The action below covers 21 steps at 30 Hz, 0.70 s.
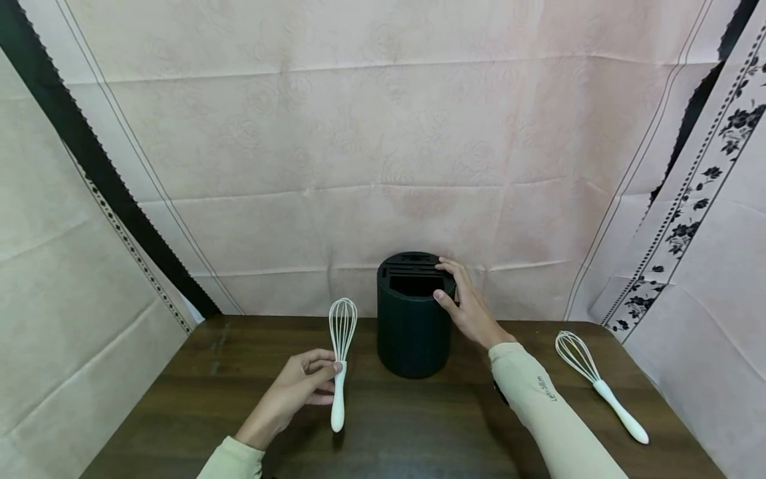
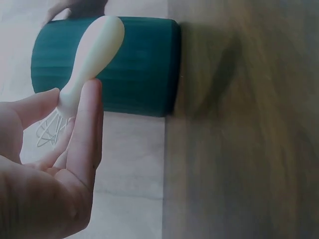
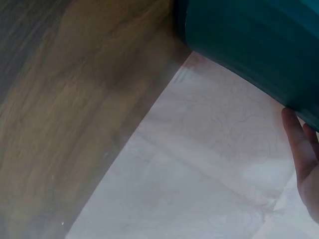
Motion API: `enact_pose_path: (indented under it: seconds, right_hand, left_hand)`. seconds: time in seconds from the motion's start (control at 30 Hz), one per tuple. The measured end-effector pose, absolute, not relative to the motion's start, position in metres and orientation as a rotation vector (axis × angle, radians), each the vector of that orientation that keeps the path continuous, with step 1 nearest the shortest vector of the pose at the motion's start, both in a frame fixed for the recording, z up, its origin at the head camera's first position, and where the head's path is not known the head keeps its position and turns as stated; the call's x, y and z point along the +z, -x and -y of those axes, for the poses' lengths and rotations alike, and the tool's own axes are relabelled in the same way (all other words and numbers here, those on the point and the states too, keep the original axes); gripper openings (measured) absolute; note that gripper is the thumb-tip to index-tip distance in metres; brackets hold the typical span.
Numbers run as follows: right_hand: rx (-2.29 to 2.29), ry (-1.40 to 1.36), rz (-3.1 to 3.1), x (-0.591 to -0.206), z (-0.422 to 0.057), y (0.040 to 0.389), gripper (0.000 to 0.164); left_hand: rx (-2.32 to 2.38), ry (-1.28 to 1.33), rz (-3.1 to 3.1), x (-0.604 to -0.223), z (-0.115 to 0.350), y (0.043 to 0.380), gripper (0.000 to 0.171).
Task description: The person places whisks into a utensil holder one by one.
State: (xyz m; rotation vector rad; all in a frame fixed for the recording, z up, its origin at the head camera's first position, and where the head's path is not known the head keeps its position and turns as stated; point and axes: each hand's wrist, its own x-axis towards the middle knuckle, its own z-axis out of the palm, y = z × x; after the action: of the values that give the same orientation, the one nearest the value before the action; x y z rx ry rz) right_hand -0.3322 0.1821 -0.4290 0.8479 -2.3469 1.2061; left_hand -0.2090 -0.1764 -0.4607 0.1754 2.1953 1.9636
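Observation:
My left hand point(image 1: 299, 382) pinches a whisk point(image 1: 338, 396) between thumb and fingers at the top of its white handle. The whisk stands nearly upright above the table, with its pale wire loops uppermost. In the left wrist view, the handle point(image 2: 99, 47) passes in front of a dark green cylindrical utensil holder point(image 2: 139, 64). That holder point(image 1: 413, 339) stands upright at the back of the table, with slots and a larger rectangular opening in its top. My right hand point(image 1: 469, 306) holds its upper right side, thumb towards the front and fingers at the rear rim.
A second white whisk point(image 1: 616, 406) lies on the right of the brown wooden table point(image 1: 209, 399), its wires pointing back. Pale cloth point(image 1: 359, 133) hangs behind the table, and more cloth hangs at both sides.

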Motion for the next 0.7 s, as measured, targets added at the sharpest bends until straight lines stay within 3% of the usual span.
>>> enact_pose_path:
  seconds: [0.7]
  right_hand:
    - [1.305, -0.833, 2.257, -0.436, -0.177, 0.337, 0.056]
  left_hand:
    - [2.1, -0.174, -2.162, -0.424, 0.151, 0.23, 0.049]
